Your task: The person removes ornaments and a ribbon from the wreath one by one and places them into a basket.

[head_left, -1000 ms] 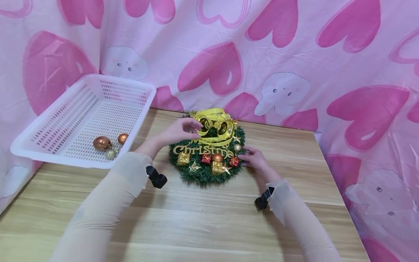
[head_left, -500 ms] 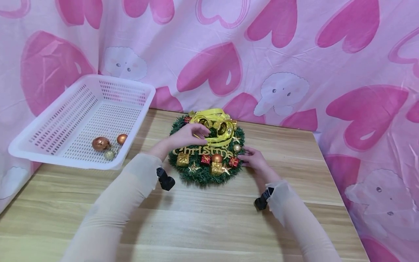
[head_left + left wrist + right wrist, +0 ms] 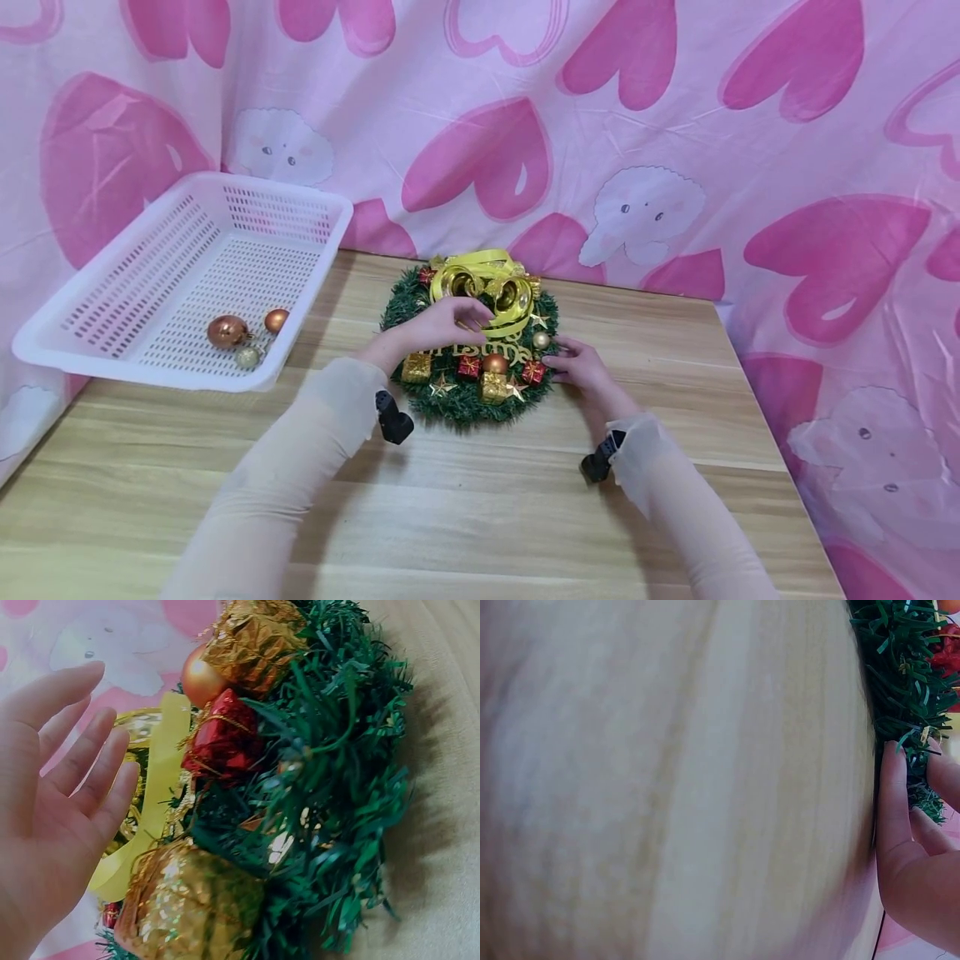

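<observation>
A green Christmas wreath (image 3: 457, 408) lies on the table, trimmed with gold and red gift boxes, stars, baubles and gold lettering. A yellow ribbon bow (image 3: 517, 321) with gold bells (image 3: 506, 296) sits on its far part. Over the wreath's middle my left hand (image 3: 442, 323) hovers, fingers loosely bent with nothing between them, partly covering the lettering (image 3: 513, 352). The left wrist view has its bare palm (image 3: 45, 855) beside the ribbon (image 3: 159, 772). My right hand (image 3: 587, 367) holds the wreath's right edge, greenery between thumb (image 3: 894, 795) and fingers.
At the left stands a white perforated basket (image 3: 150, 375). Inside lie a large copper bauble (image 3: 227, 332), a smaller orange bauble (image 3: 276, 320) and a pale glittery bauble (image 3: 247, 357). Behind the wooden table (image 3: 465, 517) hangs a pink curtain (image 3: 360, 142) with hearts.
My left hand has moved rightward and slightly nearer across the wreath, from the left side of the bow to in front of it. My right hand stays at the wreath's right edge.
</observation>
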A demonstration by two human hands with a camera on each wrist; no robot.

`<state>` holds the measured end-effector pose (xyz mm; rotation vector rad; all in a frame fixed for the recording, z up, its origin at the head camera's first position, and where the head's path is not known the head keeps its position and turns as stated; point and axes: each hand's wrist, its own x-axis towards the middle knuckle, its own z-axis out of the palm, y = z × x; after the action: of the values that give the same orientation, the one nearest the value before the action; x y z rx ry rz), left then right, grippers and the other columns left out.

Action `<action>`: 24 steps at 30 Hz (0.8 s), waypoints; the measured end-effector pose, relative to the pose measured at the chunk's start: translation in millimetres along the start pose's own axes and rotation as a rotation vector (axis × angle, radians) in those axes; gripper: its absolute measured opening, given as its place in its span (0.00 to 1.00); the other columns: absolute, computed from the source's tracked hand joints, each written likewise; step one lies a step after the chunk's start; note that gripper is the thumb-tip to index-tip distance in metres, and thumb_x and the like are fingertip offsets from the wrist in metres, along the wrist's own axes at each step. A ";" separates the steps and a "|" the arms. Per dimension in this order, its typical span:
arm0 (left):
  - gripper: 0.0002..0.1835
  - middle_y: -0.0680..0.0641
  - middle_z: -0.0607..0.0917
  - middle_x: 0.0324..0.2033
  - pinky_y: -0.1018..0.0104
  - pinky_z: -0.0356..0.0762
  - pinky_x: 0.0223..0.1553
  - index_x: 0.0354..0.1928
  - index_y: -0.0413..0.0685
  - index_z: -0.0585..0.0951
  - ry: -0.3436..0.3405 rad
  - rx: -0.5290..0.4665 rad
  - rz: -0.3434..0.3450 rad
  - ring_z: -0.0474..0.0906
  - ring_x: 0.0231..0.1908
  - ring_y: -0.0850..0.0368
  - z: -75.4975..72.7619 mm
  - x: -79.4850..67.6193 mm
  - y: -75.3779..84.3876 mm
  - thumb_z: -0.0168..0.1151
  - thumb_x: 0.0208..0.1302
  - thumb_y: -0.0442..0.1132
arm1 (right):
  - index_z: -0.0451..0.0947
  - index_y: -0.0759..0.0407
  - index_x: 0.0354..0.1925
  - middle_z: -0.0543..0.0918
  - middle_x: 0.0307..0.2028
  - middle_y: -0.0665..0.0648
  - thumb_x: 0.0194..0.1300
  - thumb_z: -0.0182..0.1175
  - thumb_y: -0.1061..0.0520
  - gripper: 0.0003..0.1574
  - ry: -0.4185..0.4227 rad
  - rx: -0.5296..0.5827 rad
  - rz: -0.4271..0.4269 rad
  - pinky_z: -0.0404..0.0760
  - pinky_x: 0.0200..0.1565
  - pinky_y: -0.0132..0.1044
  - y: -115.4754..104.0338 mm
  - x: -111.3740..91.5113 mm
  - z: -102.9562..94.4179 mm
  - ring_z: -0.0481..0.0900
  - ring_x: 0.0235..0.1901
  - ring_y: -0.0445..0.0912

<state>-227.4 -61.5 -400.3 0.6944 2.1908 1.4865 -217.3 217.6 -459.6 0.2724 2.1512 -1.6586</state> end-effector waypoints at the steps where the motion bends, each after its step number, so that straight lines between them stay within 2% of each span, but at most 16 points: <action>1: 0.22 0.37 0.78 0.52 0.61 0.77 0.53 0.55 0.36 0.73 -0.006 -0.006 -0.002 0.76 0.50 0.48 1.2 0.3 -0.1 0.63 0.58 0.33 | 0.54 0.63 0.69 0.69 0.37 0.52 0.60 0.59 0.66 0.42 -0.001 -0.002 -0.003 0.83 0.36 0.30 0.0 -0.2 0.0 0.78 0.29 0.37; 6: 0.23 0.37 0.78 0.53 0.62 0.78 0.52 0.55 0.37 0.73 -0.030 0.000 -0.019 0.76 0.50 0.47 6.9 2.0 -1.5 0.64 0.56 0.32 | 0.54 0.64 0.69 0.71 0.36 0.51 0.60 0.59 0.66 0.42 -0.003 -0.016 -0.011 0.83 0.35 0.29 -0.8 -1.5 0.4 0.78 0.28 0.36; 10: 0.23 0.38 0.78 0.52 0.62 0.76 0.54 0.55 0.37 0.74 -0.047 0.024 -0.006 0.76 0.51 0.46 11.4 4.9 -3.5 0.64 0.56 0.32 | 0.54 0.64 0.69 0.71 0.35 0.51 0.60 0.59 0.66 0.42 0.001 -0.015 -0.014 0.83 0.34 0.29 -0.4 -1.6 0.7 0.78 0.27 0.36; 19: 0.25 0.44 0.79 0.54 0.62 0.74 0.56 0.56 0.42 0.75 -0.117 0.116 -0.049 0.74 0.51 0.52 20.3 8.2 -6.1 0.66 0.55 0.34 | 0.53 0.64 0.69 0.70 0.36 0.52 0.60 0.59 0.66 0.42 -0.001 -0.001 -0.015 0.83 0.35 0.30 -0.2 -2.1 1.0 0.78 0.28 0.36; 24: 0.25 0.46 0.79 0.54 0.63 0.73 0.57 0.56 0.44 0.75 -0.147 0.159 -0.048 0.74 0.52 0.52 22.3 9.6 -4.8 0.67 0.55 0.35 | 0.54 0.64 0.69 0.70 0.36 0.51 0.60 0.58 0.67 0.42 0.004 0.000 -0.018 0.83 0.34 0.29 -0.5 -2.1 1.0 0.78 0.27 0.36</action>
<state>-222.9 -40.8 -413.2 0.7711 2.2122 1.2073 -215.4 216.7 -458.4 0.2574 2.1623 -1.6694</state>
